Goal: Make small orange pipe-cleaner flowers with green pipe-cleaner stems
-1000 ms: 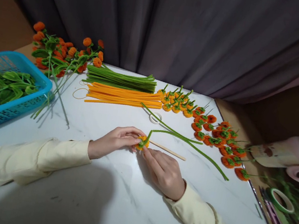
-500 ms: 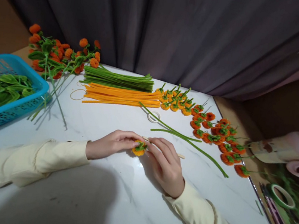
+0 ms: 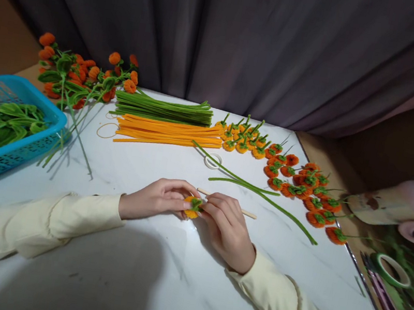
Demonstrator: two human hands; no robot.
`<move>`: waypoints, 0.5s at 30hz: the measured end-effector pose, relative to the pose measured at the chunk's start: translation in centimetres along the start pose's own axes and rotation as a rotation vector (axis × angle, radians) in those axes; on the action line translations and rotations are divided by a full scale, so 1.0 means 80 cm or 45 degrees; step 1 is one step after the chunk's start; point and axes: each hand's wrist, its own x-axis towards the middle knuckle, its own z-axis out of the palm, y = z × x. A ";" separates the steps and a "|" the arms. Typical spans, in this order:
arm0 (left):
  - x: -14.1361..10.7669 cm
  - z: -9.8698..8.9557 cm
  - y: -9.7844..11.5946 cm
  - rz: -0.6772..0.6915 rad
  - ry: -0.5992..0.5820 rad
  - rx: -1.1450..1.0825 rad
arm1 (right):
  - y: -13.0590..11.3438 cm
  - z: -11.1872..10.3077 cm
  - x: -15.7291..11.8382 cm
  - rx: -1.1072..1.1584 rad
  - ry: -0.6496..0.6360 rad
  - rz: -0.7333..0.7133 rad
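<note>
Yellow flower [image 3: 191, 215], apparently unfinished, held above the desk [image 3: 204, 296], the grips of left hand [image 3: 161, 196] and right hand [image 3: 229, 230] pinching it; similar flowers [image 3: 258, 153], seemingly done, lie at one o'clock, unused yellow strips [image 3: 167, 133] at eleven.

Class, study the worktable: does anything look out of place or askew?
Mildly: two green strips lie loose, apart from the neat green bundle, one running across the white ring. A small green scrap lies alone near the right edge of the table. No spill shows.
</note>
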 end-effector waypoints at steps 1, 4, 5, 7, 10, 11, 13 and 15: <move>0.000 0.000 0.000 0.005 -0.001 0.004 | 0.000 0.000 0.000 0.003 -0.007 0.000; -0.001 -0.001 -0.001 0.019 0.003 0.026 | 0.001 0.001 -0.003 -0.021 -0.027 -0.005; -0.001 -0.001 -0.001 0.023 0.007 0.033 | 0.001 0.002 -0.004 -0.043 -0.034 -0.009; 0.000 0.000 -0.001 0.027 0.020 0.047 | 0.002 0.002 -0.005 -0.104 -0.046 -0.029; 0.000 0.000 0.000 0.021 0.034 0.079 | 0.002 0.002 -0.006 -0.194 -0.052 -0.058; 0.000 0.000 0.000 0.022 0.030 0.089 | 0.002 0.002 -0.006 -0.212 -0.051 -0.062; 0.001 0.000 -0.001 0.037 0.017 0.104 | 0.001 0.001 -0.006 -0.226 -0.049 -0.062; 0.001 0.000 -0.002 0.057 0.011 0.110 | 0.000 0.001 -0.005 -0.224 -0.045 -0.060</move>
